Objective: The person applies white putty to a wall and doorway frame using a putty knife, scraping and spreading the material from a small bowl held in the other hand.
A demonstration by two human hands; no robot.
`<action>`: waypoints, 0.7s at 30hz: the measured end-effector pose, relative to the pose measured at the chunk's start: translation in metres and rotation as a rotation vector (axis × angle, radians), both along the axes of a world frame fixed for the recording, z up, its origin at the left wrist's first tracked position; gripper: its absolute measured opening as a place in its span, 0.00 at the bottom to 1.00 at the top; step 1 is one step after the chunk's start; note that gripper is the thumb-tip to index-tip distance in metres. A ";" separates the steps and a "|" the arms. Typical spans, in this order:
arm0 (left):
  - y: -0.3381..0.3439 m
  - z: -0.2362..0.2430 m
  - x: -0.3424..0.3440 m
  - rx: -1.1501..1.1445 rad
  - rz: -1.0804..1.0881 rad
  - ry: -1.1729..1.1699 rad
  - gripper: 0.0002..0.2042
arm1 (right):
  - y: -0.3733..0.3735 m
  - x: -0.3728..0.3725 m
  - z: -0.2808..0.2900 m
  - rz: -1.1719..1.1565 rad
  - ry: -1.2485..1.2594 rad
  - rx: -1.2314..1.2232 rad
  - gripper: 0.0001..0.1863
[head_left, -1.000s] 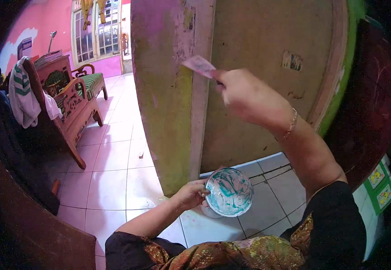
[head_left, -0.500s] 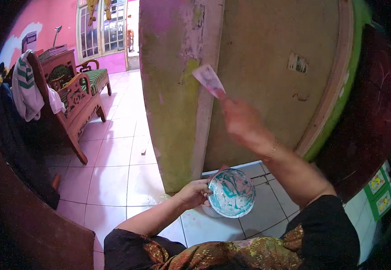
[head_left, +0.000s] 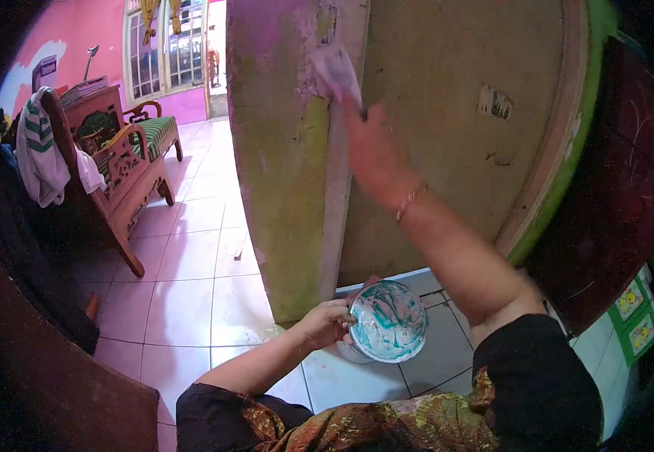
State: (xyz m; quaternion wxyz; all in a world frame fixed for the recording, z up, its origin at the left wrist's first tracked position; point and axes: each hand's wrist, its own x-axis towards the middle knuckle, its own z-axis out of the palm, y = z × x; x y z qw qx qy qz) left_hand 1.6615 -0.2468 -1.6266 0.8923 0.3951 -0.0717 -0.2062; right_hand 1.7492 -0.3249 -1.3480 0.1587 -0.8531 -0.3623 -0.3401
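Note:
In my right hand point(head_left: 380, 154), raised toward the wall's edge, is a putty knife point(head_left: 336, 69). Its wide pale blade lies against or very near the patchy wall point(head_left: 289, 151); I cannot tell if it touches. My fingers are wrapped around its handle and slightly blurred. Low in front of me, my left hand point(head_left: 328, 324) grips the left rim of a round white tub point(head_left: 389, 322). Teal and whitish paste is smeared across the tub's round top. The wall shows green, purple and bare grey patches.
Right of the wall edge stands a worn brown door panel point(head_left: 447, 188) in a frame. A carved wooden bench point(head_left: 127, 177) with draped clothes is at left, on pale floor tiles point(head_left: 184, 309). A dark red surface point(head_left: 606, 188) fills the right side.
My right hand has moved up and slightly left with the putty knife, bringing the blade higher on the wall. My left hand and the tub have hardly moved.

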 end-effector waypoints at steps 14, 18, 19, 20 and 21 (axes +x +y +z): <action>0.021 -0.003 -0.019 -0.009 -0.050 0.005 0.18 | -0.021 -0.010 0.040 0.290 -0.280 0.318 0.18; 0.023 0.018 -0.031 -0.002 -0.012 0.008 0.18 | -0.016 0.015 0.057 0.399 -0.412 0.265 0.18; 0.023 0.017 -0.032 -0.003 -0.015 0.008 0.18 | -0.015 0.025 0.058 0.351 -0.429 0.184 0.19; 0.025 0.014 -0.034 -0.018 -0.007 0.016 0.18 | -0.013 0.034 0.054 0.309 -0.445 0.105 0.20; 0.027 0.012 -0.035 -0.033 -0.002 0.023 0.18 | -0.013 0.045 0.042 0.311 -0.444 0.105 0.20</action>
